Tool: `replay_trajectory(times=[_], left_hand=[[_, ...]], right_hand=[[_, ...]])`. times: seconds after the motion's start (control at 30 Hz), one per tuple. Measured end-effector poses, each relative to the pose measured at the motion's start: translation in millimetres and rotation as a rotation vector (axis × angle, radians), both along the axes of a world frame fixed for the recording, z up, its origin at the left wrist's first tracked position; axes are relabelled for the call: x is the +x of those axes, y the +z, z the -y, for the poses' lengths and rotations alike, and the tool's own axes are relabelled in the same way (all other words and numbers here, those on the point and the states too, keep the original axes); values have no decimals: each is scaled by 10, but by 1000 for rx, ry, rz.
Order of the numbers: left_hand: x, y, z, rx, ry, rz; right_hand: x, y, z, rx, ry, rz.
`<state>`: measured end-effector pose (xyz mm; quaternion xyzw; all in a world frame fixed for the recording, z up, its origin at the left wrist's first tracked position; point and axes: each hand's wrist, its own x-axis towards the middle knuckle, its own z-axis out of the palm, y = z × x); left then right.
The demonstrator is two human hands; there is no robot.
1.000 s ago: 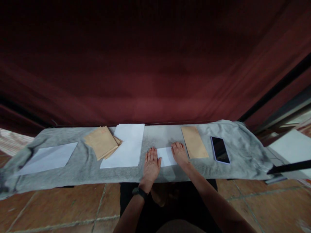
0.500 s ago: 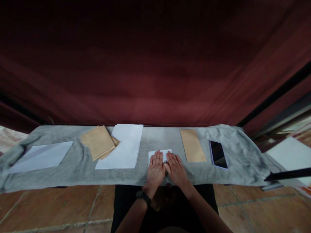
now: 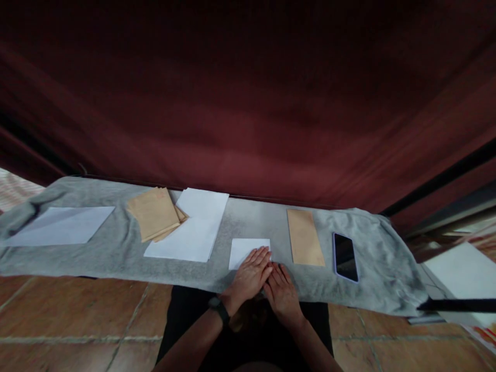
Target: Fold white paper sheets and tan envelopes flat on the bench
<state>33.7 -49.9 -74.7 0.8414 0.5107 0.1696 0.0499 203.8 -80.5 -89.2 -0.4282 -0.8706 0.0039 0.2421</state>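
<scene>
We press our left hand [image 3: 250, 276] flat, fingers together, on the folded white paper [image 3: 243, 247] — mid grey cloth [image 3: 116, 250], beside a brown envelope [image 3: 305, 237]. Our right hand [image 3: 282, 293] lies flat, touching the left.

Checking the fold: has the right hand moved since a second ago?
Yes. The right hand slid back toward the person, away from the brown envelope.

No text, label or number can be read on anything here.
</scene>
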Motion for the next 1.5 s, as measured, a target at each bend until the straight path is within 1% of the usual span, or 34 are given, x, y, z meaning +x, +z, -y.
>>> replay_trajectory(times=[0.2, 0.43, 0.53, 0.6, 0.67, 0.73, 0.8, 0.87, 0.93, 1.03, 1.17, 1.23, 1.3, 1.4, 1.5], left_hand=[[-61, -35, -218, -8, -16, -34], [1, -115, -394, -18, 59, -40], [25, -116, -415, -26, 100, -48], [44, -102, -356, -31, 112, -50], [64, -85, -230, -21, 80, -47], [76, -70, -69, -2, 12, -47], [73, -60, 68, 4, -6, -49], [60, -56, 140, -5, -6, -52], [49, -57, 136, -13, -9, -53], [44, -63, 37, -21, 7, -47], [23, -76, -115, -37, 43, -54], [-7, -88, -140, -34, 62, -63], [-49, -102, -103, -28, 106, -67], [-127, -117, 57, -7, 175, -74], [-200, -101, 246, 37, 138, -92]], right_hand=[[20, -6, 26, -27, -37, -8], [41, 19, 62, -35, -42, 22], [46, 22, 76, -26, -52, 17], [44, 15, 90, -25, -61, 5], [40, 4, 108, -23, -71, -14], [38, -3, 127, -24, -77, -30], [41, -1, 140, -29, -73, -26], [48, 12, 142, -38, -70, -7], [56, 25, 135, -47, -71, 9], [60, 23, 122, -50, -74, 4], [40, -29, 123, -17, -86, -22], [32, -55, 130, -8, -94, -28], [39, -71, 138, -6, -95, -19], [74, -64, 133, -8, -72, 3], [77, -24, 76, -21, -41, -12]])
